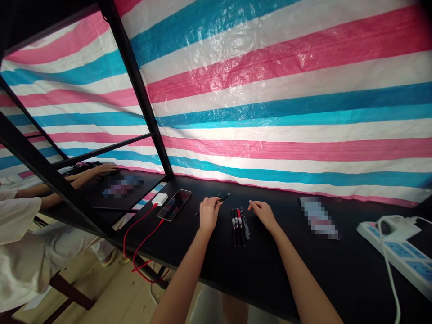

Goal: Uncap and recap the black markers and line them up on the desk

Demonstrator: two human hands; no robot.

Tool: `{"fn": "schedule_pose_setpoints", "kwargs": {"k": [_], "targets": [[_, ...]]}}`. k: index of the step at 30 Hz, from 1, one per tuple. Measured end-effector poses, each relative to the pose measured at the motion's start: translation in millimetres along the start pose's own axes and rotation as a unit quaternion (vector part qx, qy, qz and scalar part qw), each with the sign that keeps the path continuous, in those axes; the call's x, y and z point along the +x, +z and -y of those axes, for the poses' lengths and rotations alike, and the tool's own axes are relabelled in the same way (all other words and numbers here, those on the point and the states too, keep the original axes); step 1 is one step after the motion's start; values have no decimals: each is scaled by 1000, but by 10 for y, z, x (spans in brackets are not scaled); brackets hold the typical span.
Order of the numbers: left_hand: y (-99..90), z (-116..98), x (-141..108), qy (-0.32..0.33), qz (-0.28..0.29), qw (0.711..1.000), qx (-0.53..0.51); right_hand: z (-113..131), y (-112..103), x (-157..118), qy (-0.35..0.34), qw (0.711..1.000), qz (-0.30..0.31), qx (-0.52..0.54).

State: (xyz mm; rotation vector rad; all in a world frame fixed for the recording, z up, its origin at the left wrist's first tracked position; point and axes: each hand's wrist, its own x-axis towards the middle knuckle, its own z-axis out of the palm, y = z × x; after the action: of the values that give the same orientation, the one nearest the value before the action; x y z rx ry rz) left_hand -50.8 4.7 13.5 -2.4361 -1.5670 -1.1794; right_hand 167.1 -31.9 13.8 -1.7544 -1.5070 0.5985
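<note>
My left hand (208, 214) is closed on a dark pen (225, 197), whose one end sticks out to the right past the fingertips. Between my two hands several pens (239, 225) lie side by side on the black table (216, 261); some have red and white parts, and one at the right looks grey. My right hand (263, 213) is just right of this row, its fingers loosely bent toward the pens, with nothing visible in them.
Left of my hands lie a phone (174, 205) and a white charger (159, 199) with red cables. To the right are a blurred packet (319, 218) and a power strip (398, 252). A black frame post (135, 85) separates a co-worker's hands (104, 168). Striped sheeting (286, 112) hangs behind.
</note>
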Motion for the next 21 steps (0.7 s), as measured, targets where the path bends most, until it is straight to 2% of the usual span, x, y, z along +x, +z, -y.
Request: {"fn": "schedule_pose_setpoints", "kwargs": {"k": [6,13,17,21], "targets": [[48,109,37,-32,11,994,103,56,46,-48,8,998,22,-57],[96,121,-2,-65,17,977,203,108,49,-92,27,991,17,-131],[89,114,2,-65,35,976,204,125,69,-114,8,985,24,-171],[47,61,15,-53,41,985,161,153,83,-128,3,978,44,-203]]}}
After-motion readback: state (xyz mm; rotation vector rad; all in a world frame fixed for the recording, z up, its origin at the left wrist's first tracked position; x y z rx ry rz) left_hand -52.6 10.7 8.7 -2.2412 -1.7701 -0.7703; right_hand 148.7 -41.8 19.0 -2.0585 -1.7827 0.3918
